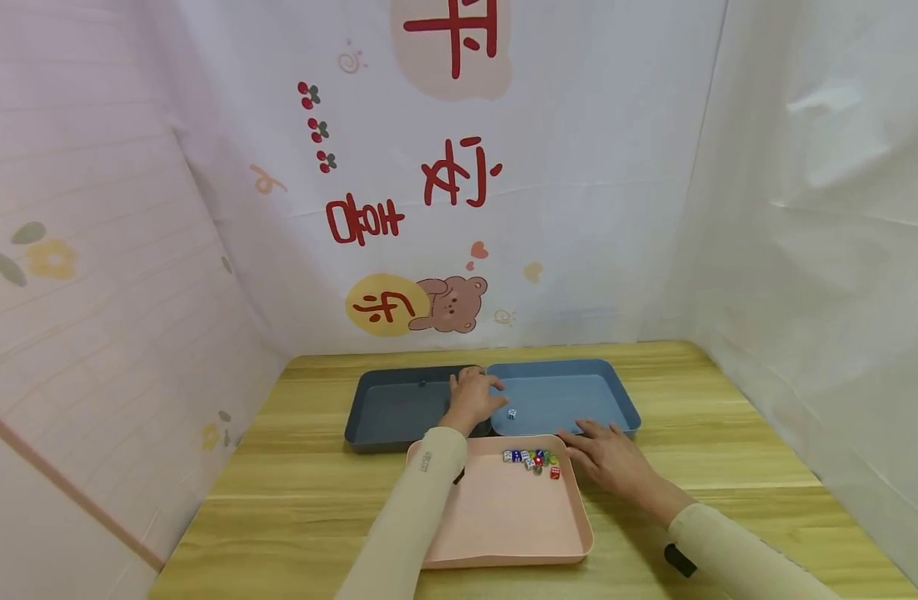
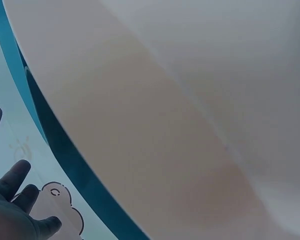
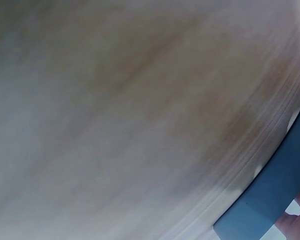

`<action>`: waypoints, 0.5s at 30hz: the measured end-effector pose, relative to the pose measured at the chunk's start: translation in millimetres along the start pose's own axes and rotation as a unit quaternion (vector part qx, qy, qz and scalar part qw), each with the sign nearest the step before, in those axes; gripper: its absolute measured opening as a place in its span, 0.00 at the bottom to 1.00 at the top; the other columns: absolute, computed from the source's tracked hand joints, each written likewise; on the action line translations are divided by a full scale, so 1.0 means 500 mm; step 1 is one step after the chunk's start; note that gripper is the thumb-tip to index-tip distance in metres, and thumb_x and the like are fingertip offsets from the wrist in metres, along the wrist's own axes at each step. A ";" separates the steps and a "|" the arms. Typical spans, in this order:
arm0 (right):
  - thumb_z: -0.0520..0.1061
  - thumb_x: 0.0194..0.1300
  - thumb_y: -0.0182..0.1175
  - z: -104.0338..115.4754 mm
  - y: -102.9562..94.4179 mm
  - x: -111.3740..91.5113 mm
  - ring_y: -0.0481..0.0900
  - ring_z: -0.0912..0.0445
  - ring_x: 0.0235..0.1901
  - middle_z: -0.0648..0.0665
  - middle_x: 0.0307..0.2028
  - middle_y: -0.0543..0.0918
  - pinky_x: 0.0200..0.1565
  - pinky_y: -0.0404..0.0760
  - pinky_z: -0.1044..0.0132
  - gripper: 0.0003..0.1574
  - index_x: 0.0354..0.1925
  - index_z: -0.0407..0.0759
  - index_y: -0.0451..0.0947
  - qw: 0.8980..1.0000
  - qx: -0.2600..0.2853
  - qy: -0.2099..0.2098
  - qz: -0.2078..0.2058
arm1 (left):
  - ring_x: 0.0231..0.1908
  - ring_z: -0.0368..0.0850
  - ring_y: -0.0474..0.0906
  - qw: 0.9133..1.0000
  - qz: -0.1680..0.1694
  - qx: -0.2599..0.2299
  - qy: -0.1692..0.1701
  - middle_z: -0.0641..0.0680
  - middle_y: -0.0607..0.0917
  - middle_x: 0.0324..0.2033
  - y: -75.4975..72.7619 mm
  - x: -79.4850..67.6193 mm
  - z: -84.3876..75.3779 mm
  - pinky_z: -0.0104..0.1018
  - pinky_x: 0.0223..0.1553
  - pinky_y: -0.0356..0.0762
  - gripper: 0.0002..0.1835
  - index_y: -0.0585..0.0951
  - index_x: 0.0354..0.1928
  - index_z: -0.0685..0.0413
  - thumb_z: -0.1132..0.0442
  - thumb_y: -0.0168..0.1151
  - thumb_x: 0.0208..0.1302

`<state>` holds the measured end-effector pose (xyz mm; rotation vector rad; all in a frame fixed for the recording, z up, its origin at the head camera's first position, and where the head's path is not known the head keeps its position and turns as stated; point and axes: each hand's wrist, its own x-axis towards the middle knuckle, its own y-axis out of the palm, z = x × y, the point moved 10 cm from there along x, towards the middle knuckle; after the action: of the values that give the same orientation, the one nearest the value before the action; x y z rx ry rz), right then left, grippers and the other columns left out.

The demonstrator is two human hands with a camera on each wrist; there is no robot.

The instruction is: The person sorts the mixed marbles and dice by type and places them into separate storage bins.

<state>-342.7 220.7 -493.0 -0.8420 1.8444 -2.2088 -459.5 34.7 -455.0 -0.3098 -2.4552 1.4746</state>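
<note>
My left hand [image 1: 474, 398] hovers over the meeting edges of a dark grey tray [image 1: 391, 414] and a blue tray [image 1: 564, 398], its fingers spread with nothing visible between them. Just right of its fingers, a white die [image 1: 511, 414] lies in the blue tray. A small dark piece [image 1: 422, 383], too small to name, is in the grey tray. Several dice [image 1: 525, 457] of mixed colours cluster in the upper right corner of a pink tray [image 1: 511, 521]. My right hand [image 1: 612, 458] lies with loosely extended fingers beside that corner, close to the blue tray's front rim.
All three trays stand on a wood-grain table [image 1: 301, 483]. A printed white curtain [image 1: 601, 208] rises behind the table and along both sides. Mostly blurred surfaces fill both wrist views, with part of a hand at one edge.
</note>
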 end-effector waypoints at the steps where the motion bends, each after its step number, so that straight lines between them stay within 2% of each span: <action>1: 0.53 0.74 0.56 0.000 0.001 -0.001 0.72 0.35 0.62 0.32 0.62 0.76 0.58 0.66 0.30 0.25 0.64 0.49 0.78 1.000 0.000 -0.001 0.000 | 0.70 0.59 0.56 1.000 0.000 0.001 0.000 0.58 0.71 0.66 -0.002 -0.002 0.000 0.67 0.70 0.44 0.15 0.86 0.51 0.44 0.49 0.67 0.65; 6: 0.52 0.73 0.57 0.000 -0.001 -0.003 0.73 0.35 0.61 0.32 0.61 0.76 0.57 0.67 0.29 0.24 0.64 0.49 0.78 1.000 0.002 -0.004 -0.008 | 0.71 0.59 0.56 1.000 0.004 -0.017 0.001 0.59 0.71 0.66 -0.008 -0.014 0.001 0.66 0.70 0.42 0.15 0.86 0.51 0.46 0.50 0.68 0.65; 15: 0.51 0.73 0.57 0.001 -0.006 -0.004 0.73 0.34 0.60 0.31 0.60 0.77 0.56 0.67 0.28 0.23 0.63 0.48 0.79 1.000 0.004 -0.009 -0.021 | 0.71 0.58 0.55 0.999 0.012 -0.034 0.011 0.57 0.69 0.67 -0.014 -0.032 -0.003 0.64 0.71 0.43 0.13 0.86 0.49 0.39 0.48 0.66 0.66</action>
<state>-339.8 221.8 -490.8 -0.9030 1.8248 -2.2246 -444.2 27.6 -449.8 -0.3689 -2.4974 1.3915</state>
